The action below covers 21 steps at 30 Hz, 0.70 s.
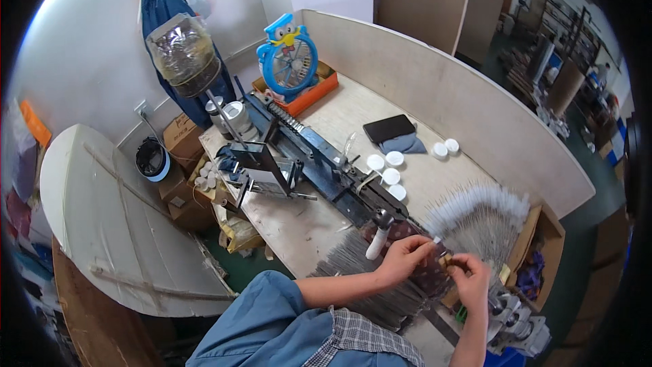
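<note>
Your left hand fingers pinch one thin wire brush stem | right hand fingers closed on small tan piece | finished white-tufted wire brushes fanned on surface; grey bare wire stems remain.

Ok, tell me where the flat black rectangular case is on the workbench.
In the head view, the flat black rectangular case lies right of centre on the pale wooden workbench, on a folded grey cloth, left of the round white caps.

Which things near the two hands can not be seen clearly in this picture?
- Head view: the small piece between the left hand and right hand is too small and covered by fingers.
- The pile of thin wires runs under the left forearm.
- The grey machine is darkened at the rim.
</note>
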Each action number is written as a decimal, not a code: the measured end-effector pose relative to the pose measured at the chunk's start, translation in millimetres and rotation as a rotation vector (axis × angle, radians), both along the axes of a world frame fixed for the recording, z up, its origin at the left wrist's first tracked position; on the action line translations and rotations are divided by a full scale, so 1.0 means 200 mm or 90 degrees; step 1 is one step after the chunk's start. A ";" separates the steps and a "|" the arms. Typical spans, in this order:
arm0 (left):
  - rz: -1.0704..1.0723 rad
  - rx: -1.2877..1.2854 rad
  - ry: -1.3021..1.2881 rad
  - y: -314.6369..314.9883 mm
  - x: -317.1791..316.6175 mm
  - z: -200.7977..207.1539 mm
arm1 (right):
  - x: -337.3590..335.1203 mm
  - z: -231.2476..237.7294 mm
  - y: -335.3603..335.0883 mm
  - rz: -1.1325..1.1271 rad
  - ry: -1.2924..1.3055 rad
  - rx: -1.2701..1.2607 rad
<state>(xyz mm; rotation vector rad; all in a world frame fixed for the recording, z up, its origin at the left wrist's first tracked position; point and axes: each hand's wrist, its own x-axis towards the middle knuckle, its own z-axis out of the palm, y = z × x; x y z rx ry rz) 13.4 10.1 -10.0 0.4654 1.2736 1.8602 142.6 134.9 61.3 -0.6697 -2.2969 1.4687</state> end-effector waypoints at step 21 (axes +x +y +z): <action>0.078 -0.003 -0.133 -0.12 -0.15 0.02 | -0.42 0.06 -0.09 0.017 -0.115 0.175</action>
